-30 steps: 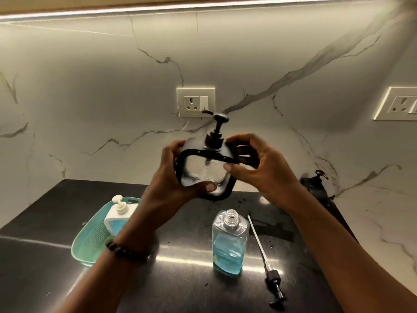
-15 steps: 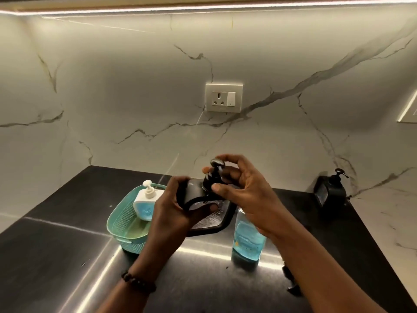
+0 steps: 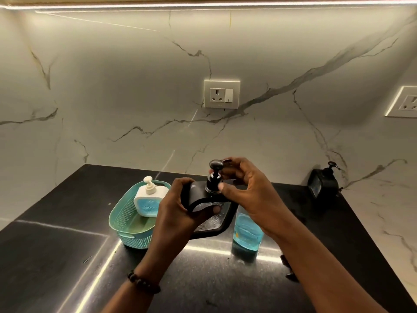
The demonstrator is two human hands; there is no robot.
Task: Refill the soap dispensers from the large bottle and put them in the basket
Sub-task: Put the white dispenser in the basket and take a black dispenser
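I hold a black-framed clear soap dispenser (image 3: pixel 212 219) above the black counter, tilted toward me. My left hand (image 3: pixel 178 213) grips its left side. My right hand (image 3: pixel 246 195) pinches the collar of its black pump (image 3: pixel 214 177). Just behind and right of it stands the large clear bottle (image 3: pixel 247 236) with blue soap, partly hidden by my right wrist. A teal basket (image 3: pixel 126 224) sits to the left and holds a white dispenser (image 3: pixel 150 199) with blue soap.
Another black dispenser (image 3: pixel 323 182) stands at the back right against the marble wall. A loose pump part (image 3: pixel 290 269) lies on the counter under my right forearm, mostly hidden. Wall sockets (image 3: pixel 221 94) sit above the counter.
The dispenser has come down from chest height and tilted toward me. My right hand has shifted from its side to the pump collar. The view has swung left.
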